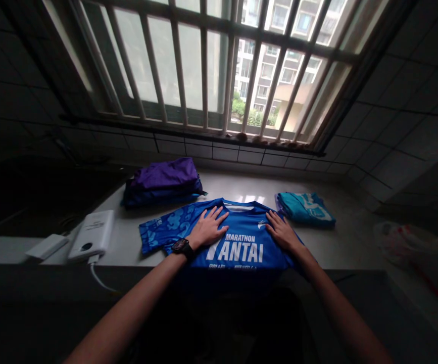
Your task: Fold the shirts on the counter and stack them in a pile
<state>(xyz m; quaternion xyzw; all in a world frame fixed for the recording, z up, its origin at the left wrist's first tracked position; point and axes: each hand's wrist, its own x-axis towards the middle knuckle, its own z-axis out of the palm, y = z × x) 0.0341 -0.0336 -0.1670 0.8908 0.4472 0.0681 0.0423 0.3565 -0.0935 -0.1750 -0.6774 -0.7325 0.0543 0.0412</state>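
Note:
A blue T-shirt (241, 250) with white "MARATHON YANTAI" lettering lies front up on the counter, its collar toward the window. The lower part drops over the counter's front edge into shadow. My left hand (208, 227), a dark watch on its wrist, rests flat on the chest left of the collar, fingers spread. On the other side of the collar my right hand (280, 230) presses flat near the shoulder, fingers also apart. The left sleeve is spread out with a lighter blue pattern; my right arm partly covers the other sleeve.
Folded purple and dark blue clothes (165, 179) sit at the back left. A folded teal garment (305, 208) lies at the back right. On the left are a white power bank (93, 235) with a cable and a small white box (47, 246). A plastic bag (396, 242) stands far right.

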